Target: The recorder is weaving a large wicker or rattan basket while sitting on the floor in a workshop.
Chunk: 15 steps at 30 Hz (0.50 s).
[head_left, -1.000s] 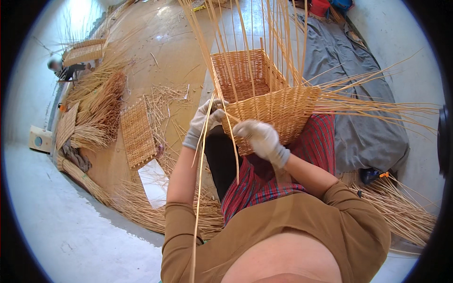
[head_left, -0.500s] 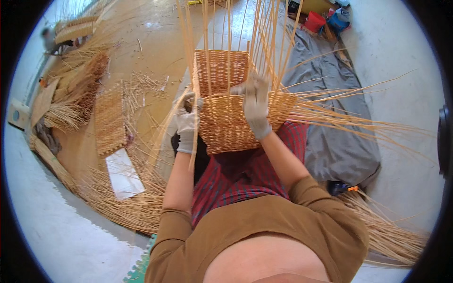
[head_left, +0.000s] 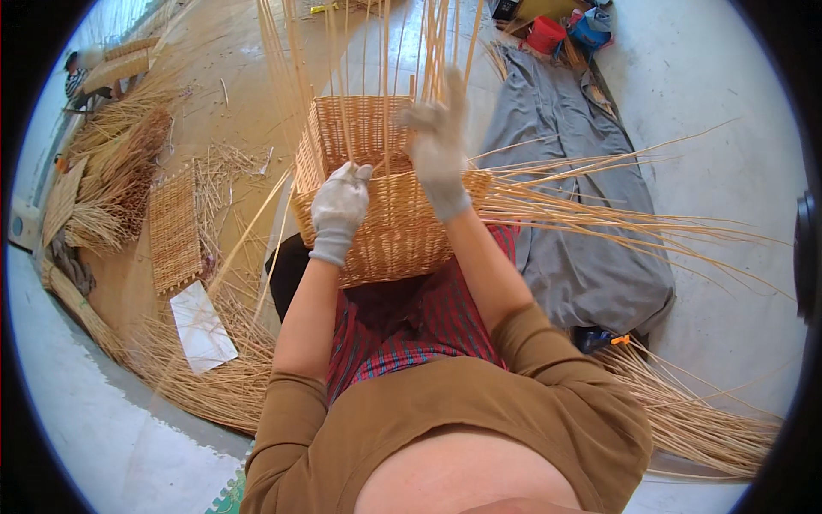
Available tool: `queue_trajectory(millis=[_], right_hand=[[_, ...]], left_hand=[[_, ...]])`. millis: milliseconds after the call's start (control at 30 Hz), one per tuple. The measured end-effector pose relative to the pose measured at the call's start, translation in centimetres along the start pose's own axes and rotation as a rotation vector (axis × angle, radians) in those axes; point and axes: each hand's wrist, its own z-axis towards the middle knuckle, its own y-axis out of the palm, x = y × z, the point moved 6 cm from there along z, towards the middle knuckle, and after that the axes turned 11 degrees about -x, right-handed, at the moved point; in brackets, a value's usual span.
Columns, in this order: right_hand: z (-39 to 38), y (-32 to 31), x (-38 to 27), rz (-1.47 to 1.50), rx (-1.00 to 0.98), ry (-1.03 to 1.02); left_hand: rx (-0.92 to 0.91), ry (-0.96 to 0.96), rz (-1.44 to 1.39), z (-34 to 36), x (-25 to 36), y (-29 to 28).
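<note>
A rectangular wicker basket [head_left: 394,244], open at the top, rests on my lap with long pale upright stakes rising from its walls. At its front rim, left of the middle, my left hand [head_left: 340,206] in a whitish knit glove is closed, its thumb and fingers pinching a willow rod at the rim. My right hand [head_left: 438,154], gloved alike and smeared by motion, is raised over the rim's right part with fingers apart, among the stakes. I see nothing held in it. Many loose rods [head_left: 582,210] fan out to the right from the basket's right side.
On the left lie a flat woven panel [head_left: 175,227], a white sheet [head_left: 202,327] and heaps of rods [head_left: 197,381]. A grey cloth [head_left: 582,248] covers the floor at right, with a red bucket [head_left: 544,34] beyond. More rods [head_left: 693,420] lie at lower right. Another person [head_left: 77,81] is far left.
The basket has shifted left and turned in my view. My left hand has moved from its left corner onto the front rim. My right hand has lifted and its fingers have spread.
</note>
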Motion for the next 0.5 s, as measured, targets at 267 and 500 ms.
queue_trajectory(millis=[267, 500], right_hand=[[-4.6, -5.8, -3.1, -0.855, 0.086, 0.076], [-2.8, -6.4, -5.7, -0.936, 0.227, -0.078]], left_hand=[[0.273, 0.535, 0.206, -4.7, 6.7, 4.3], [-0.171, 0.218, 0.672, -2.3, 9.7, 8.6]])
